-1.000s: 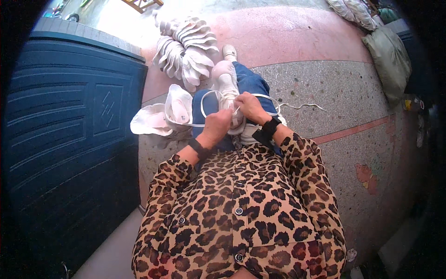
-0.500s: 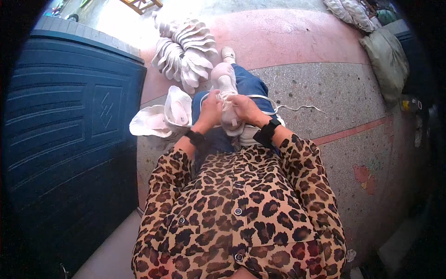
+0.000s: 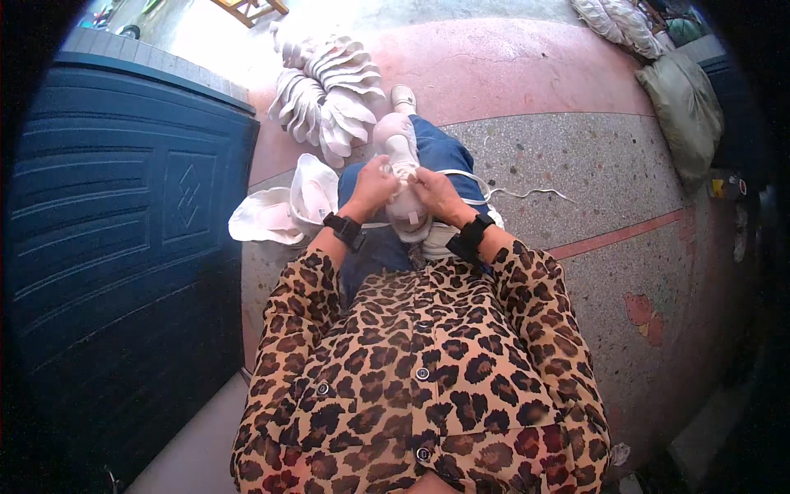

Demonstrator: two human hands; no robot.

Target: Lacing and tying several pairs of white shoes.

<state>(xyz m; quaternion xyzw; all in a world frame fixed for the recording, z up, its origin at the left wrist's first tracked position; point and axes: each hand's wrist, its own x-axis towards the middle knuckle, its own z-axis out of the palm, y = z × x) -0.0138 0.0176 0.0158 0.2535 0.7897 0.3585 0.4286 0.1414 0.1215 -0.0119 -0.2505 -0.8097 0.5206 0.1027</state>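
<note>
A pale, off-white shoe upper point(image 3: 406, 216) lies lengthwise across my lap, on my blue jeans. My left hand point(image 3: 375, 186) is closed in a pinch at its left side, by the lacing. From the other side my right hand point(image 3: 434, 194) pinches at the same lacing, thumb and finger pressed together. A white shoelace point(image 3: 531, 193) loops out past my right hand and trails off to the right. What exactly lies between the fingertips is small and partly hidden. To the left, two more white shoe uppers point(image 3: 314, 189) with pinkish insides rest by my leg.
Ahead on the floor, several white shoe parts point(image 3: 341, 82) are stacked in curved rows. A dark blue panelled door point(image 3: 123, 214) stands at the left. Bulging pale sacks point(image 3: 685, 107) sit at the right, and a wooden frame point(image 3: 253, 10) is at the far edge.
My left wrist has turned slightly and my left fingers have shifted a little at the lacing. The right hand has barely moved, and the upper stays on my lap.
</note>
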